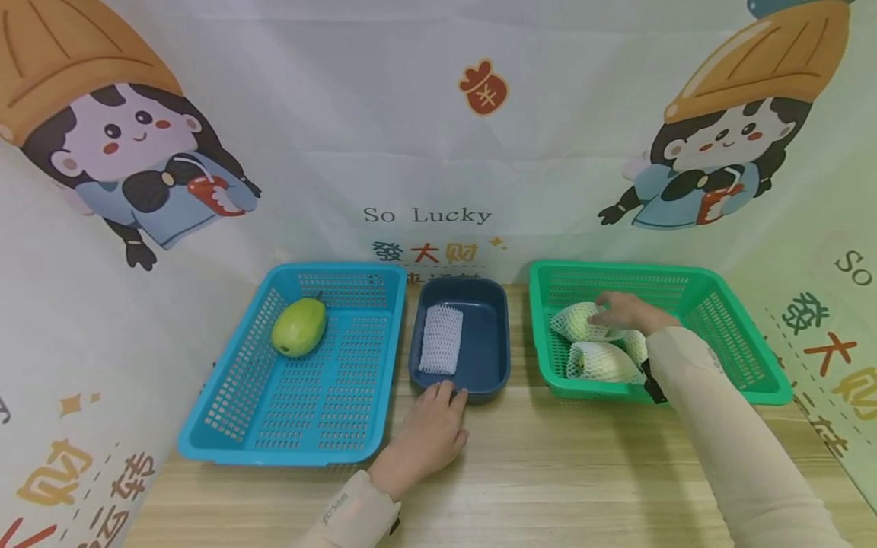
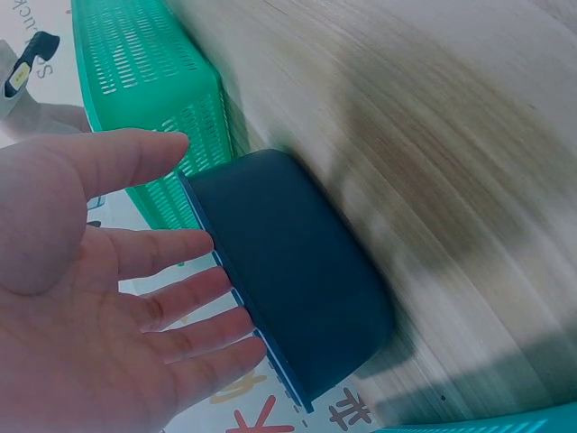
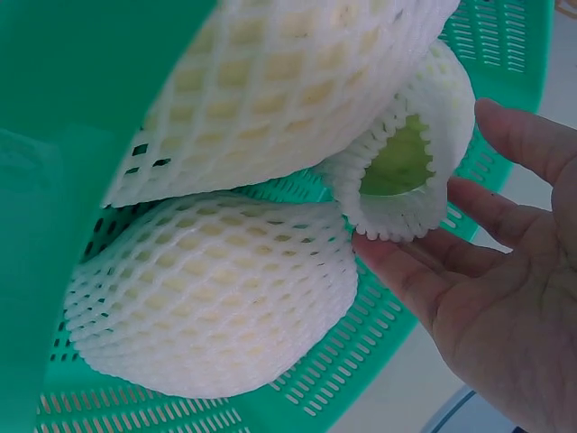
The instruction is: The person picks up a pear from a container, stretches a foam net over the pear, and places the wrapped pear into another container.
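My right hand (image 1: 626,310) reaches into the green basket (image 1: 736,304). Its fingers are fairly straight and touch the net-wrapped fruit (image 1: 574,323) at the back left; in the right wrist view this fruit (image 3: 397,167) shows green through the mouth of its white foam net. Other net-wrapped fruits (image 3: 216,293) lie beside it. My left hand (image 1: 428,430) rests its straight fingertips on the near rim of a navy tray (image 1: 483,342). An empty white foam net sleeve (image 1: 441,340) lies flat in that tray, on its left side.
A blue basket (image 1: 329,418) stands left of the tray, with one bare green oval fruit (image 1: 299,327) near its back left. Wooden tabletop (image 1: 548,472) runs along the front. A printed white cloth (image 1: 438,152) hangs behind and at both sides.
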The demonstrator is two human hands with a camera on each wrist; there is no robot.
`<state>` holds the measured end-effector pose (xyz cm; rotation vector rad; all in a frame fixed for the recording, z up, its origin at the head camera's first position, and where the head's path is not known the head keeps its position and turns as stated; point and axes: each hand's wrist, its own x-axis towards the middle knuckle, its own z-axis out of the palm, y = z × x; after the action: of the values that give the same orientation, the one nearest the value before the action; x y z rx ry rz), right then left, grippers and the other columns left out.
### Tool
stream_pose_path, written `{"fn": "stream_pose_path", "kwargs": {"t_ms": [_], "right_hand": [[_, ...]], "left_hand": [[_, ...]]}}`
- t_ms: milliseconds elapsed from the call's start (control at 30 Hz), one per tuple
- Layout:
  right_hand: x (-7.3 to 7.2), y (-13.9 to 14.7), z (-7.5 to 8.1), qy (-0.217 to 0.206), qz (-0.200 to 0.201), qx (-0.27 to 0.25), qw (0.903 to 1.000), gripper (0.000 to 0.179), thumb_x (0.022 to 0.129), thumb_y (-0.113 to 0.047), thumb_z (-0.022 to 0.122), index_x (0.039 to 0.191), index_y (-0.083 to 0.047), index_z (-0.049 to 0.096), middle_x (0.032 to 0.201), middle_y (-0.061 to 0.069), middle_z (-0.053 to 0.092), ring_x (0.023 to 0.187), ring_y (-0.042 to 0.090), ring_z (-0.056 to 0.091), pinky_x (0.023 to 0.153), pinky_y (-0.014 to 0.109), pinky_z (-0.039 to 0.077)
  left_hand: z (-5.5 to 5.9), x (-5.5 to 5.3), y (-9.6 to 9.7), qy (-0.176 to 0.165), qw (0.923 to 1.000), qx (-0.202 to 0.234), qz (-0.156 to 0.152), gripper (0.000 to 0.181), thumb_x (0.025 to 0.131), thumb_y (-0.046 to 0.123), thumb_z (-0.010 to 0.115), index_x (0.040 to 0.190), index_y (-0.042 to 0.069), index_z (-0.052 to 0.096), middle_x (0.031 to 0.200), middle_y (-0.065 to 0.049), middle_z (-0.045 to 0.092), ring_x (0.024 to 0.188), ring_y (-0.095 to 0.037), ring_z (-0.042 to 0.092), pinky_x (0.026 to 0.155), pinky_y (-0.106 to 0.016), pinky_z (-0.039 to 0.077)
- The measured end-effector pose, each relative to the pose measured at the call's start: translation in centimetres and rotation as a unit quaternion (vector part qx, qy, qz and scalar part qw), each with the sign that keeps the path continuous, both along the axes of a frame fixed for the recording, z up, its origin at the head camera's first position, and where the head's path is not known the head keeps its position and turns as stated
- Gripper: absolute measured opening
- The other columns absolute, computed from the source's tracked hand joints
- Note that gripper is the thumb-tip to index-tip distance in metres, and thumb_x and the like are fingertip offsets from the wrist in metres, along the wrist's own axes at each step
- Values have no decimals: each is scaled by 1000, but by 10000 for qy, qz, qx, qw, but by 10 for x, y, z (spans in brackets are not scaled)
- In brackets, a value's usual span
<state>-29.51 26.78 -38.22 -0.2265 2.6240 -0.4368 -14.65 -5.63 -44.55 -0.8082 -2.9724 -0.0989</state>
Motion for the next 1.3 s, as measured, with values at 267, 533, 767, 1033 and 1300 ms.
{"fn": "stream_pose_path", "kwargs": {"t_ms": [267, 533, 767, 1033, 1300], "right_hand": [[1, -1, 4, -24, 22, 43, 10000, 56, 96, -27, 44, 135, 12, 35, 139, 37, 30, 127, 53, 27, 101, 61, 33], [5, -3, 8, 285, 210, -21, 9994, 55, 96, -27, 43, 133, 13, 37, 136, 38, 33, 125, 53, 31, 100, 60, 34], [15, -20, 19, 833, 638, -399, 9937, 50, 95, -22, 47, 129, 14, 42, 132, 36, 41, 123, 52, 35, 100, 60, 34], [34, -49, 24, 1171, 1077, -493, 9860, 44, 95, -20, 51, 126, 10, 47, 131, 34, 43, 123, 49, 38, 100, 58, 36], [66, -64, 23, 1429, 1120, -367, 9827, 42, 93, -20, 55, 125, 6, 51, 128, 29, 49, 119, 44, 46, 96, 54, 42]], "left_hand": [[1, -1, 0, -192, 9998, -21, 51, 53, 87, 31, 62, 129, 0, 51, 123, -15, 49, 116, -28, 48, 99, -39, 43], [1, 1, -1, -167, 9999, -6, 17, 53, 87, 31, 62, 129, 0, 51, 123, -16, 50, 115, -29, 49, 98, -39, 44], [3, 2, -1, -188, 9998, 19, 42, 53, 87, 31, 63, 129, 1, 51, 123, -15, 50, 116, -29, 48, 98, -40, 44], [4, 3, -2, -298, 9995, 4, 54, 55, 87, 31, 62, 131, 1, 50, 126, -15, 49, 120, -29, 46, 101, -41, 42], [5, 4, -4, -530, 9983, 195, 107, 56, 86, 30, 63, 131, 0, 49, 130, -18, 49, 125, -33, 44, 103, -45, 40]]}}
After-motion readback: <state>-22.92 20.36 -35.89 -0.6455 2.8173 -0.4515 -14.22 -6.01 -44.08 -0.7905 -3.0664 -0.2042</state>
